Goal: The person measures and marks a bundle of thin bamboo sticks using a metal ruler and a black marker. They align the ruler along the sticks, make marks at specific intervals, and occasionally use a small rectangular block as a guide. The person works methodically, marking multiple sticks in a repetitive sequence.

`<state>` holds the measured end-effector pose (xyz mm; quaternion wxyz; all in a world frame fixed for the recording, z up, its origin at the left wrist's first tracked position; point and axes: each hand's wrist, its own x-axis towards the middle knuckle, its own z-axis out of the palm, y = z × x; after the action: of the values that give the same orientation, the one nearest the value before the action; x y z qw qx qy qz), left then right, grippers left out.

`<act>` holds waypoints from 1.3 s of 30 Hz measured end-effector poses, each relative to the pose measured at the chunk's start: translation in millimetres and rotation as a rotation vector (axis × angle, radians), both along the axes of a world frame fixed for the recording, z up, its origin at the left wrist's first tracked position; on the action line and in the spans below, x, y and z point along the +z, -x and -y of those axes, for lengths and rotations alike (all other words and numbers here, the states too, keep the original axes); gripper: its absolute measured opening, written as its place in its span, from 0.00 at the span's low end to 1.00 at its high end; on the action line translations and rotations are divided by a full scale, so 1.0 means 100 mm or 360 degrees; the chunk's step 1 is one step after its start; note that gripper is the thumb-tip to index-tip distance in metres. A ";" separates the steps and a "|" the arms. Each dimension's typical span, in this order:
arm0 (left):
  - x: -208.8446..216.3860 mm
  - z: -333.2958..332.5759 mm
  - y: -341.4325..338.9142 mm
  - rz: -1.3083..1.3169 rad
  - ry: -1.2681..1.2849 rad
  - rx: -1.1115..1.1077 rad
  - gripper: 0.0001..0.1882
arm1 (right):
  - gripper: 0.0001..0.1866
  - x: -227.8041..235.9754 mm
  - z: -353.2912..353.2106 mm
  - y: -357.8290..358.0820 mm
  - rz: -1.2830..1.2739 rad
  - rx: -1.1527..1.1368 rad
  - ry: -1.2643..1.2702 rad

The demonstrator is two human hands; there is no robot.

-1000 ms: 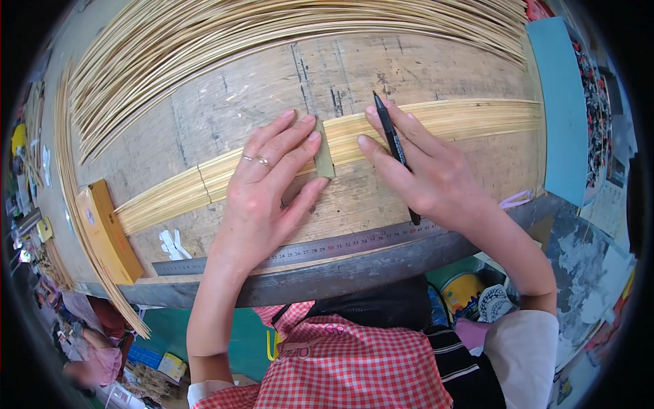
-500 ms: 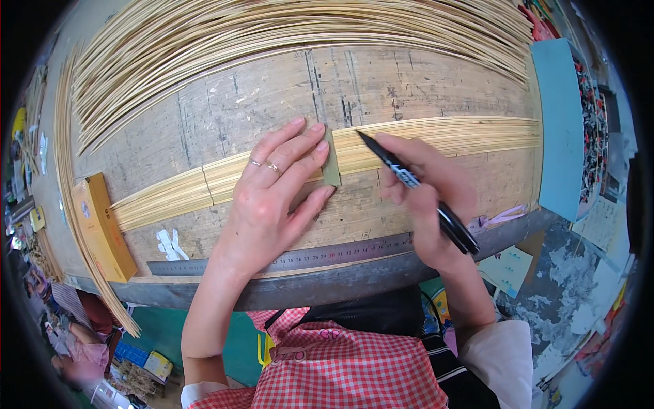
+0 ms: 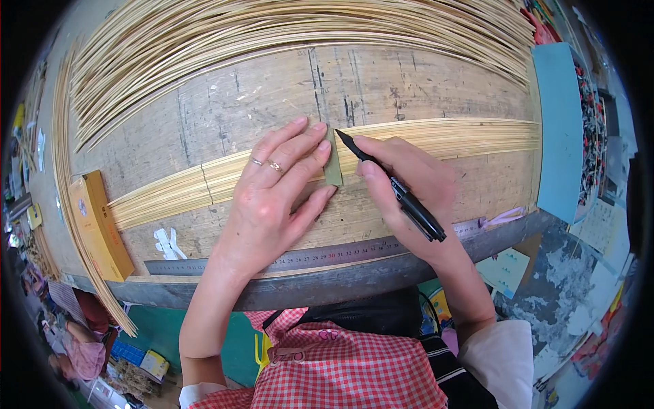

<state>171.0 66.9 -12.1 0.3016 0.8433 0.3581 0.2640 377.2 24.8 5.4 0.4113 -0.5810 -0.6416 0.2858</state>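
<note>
Nearest me, low in the frame, a steel ruler (image 3: 320, 258) lies along the worktop (image 3: 266, 95)'s edge, beneath my wrists. At the centre my left hand (image 3: 272, 184) is flattened, thumb spread from the fingers, their tips on a green strip (image 3: 333, 163) laid across a row of sticks (image 3: 470, 136). Just right of centre, my right hand (image 3: 412, 180) has its grip closed around a black pen (image 3: 410, 204), its tip at the strip's upper right edge; I cannot tell whether it touches. The strip could skew if my fingertips press unevenly or the pen pushes sideways against it, and loose sticks could roll or spread under too light a hand. Beyond, across the top, lies a pile of sticks (image 3: 300, 27).
</note>
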 end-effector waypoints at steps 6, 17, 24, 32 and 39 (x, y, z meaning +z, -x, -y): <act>0.03 0.00 0.00 -0.0021 -0.0009 0.0002 0.29 | 0.14 0.00 -0.02 0.01 0.0037 0.0024 0.0018; 0.01 0.00 -0.01 -0.0029 -0.0011 -0.0002 0.28 | 0.14 0.12 0.21 -0.03 0.0184 0.0152 0.0060; 0.03 0.00 0.00 -0.0046 -0.0012 -0.0002 0.28 | 0.14 0.14 0.21 -0.02 0.0161 0.0091 0.0069; 0.01 -0.01 -0.01 -0.0006 -0.0005 -0.0010 0.28 | 0.13 0.04 -0.07 0.03 0.0137 0.0046 -0.0038; 0.01 0.00 -0.01 -0.0030 -0.0017 -0.0002 0.28 | 0.12 0.03 -0.07 0.03 0.0140 0.0029 -0.0025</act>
<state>171.6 67.1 -10.9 0.2939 0.8475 0.3591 0.2577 374.4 32.1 8.4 0.3847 -0.5837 -0.6665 0.2587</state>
